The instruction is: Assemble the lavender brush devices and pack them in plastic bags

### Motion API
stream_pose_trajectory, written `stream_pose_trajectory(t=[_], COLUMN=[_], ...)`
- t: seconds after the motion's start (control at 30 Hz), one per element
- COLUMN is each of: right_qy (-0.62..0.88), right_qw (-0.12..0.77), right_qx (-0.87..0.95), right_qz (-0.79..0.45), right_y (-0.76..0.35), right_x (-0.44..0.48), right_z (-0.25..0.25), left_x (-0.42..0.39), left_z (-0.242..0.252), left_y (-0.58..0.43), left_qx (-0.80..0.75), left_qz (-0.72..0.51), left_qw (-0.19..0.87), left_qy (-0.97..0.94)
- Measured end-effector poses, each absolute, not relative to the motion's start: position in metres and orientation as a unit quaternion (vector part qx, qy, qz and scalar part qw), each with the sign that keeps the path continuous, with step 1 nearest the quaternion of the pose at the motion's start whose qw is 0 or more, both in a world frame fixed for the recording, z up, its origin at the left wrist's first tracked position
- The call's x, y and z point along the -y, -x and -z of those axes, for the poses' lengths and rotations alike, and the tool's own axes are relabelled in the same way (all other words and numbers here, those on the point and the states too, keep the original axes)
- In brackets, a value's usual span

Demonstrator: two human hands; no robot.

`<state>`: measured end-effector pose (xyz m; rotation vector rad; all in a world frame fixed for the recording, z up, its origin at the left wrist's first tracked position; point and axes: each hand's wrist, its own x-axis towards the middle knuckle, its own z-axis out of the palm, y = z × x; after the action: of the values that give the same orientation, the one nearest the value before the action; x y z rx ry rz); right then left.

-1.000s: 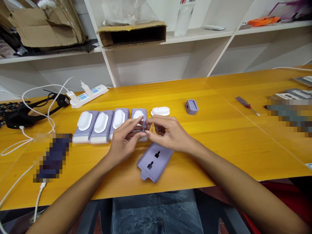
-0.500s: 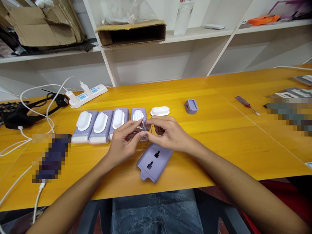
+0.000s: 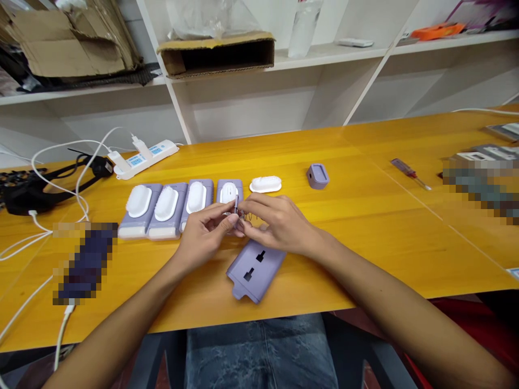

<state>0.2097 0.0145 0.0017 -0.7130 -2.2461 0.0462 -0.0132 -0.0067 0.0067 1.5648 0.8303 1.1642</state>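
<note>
My left hand (image 3: 205, 233) and my right hand (image 3: 276, 222) meet over the yellow table (image 3: 365, 227), both pinching a small lilac part (image 3: 237, 206) between their fingertips. Thin wires show under my right fingers. A flat lilac cover with two slots (image 3: 255, 270) lies just below the hands. Behind them stands a row of lilac devices with white oval tops (image 3: 166, 208); the rightmost one (image 3: 229, 191) is partly hidden by my fingers. A loose white oval cap (image 3: 265, 184) and a small lilac cap (image 3: 318, 176) lie further right.
A white power strip (image 3: 142, 156) with white cables and a black strap (image 3: 36, 186) sit at the left. A red-handled screwdriver (image 3: 410, 174) lies at the right. White shelves with cardboard boxes (image 3: 217, 51) stand behind the table.
Both hands have lowered slightly toward the table with the small part still pinched; the part now stands more upright between the fingertips. Nothing else on the table has moved.
</note>
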Motion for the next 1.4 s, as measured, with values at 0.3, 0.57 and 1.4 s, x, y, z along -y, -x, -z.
stream_pose_trajectory(t=[0.3,0.57,1.4], right_qy=[0.296,0.289,0.226], right_qw=[0.313,0.320,0.489], right_qx=[0.898,0.892,0.839], right_qz=[0.089,0.134,-0.080], right_y=[-0.210,-0.213,-0.208], right_x=[-0.010,-0.012,-0.014], right_z=[-0.006,-0.009,-0.008], left_x=[0.005,0.006,0.004], left_z=[-0.013,-0.019,-0.021], left_y=[0.017,0.020,0.022], left_qx=[-0.351,-0.358,-0.321], left_qz=[-0.437,-0.404,-0.416], left_qw=[0.550,0.559,0.444], left_qy=[-0.619,-0.629,-0.726])
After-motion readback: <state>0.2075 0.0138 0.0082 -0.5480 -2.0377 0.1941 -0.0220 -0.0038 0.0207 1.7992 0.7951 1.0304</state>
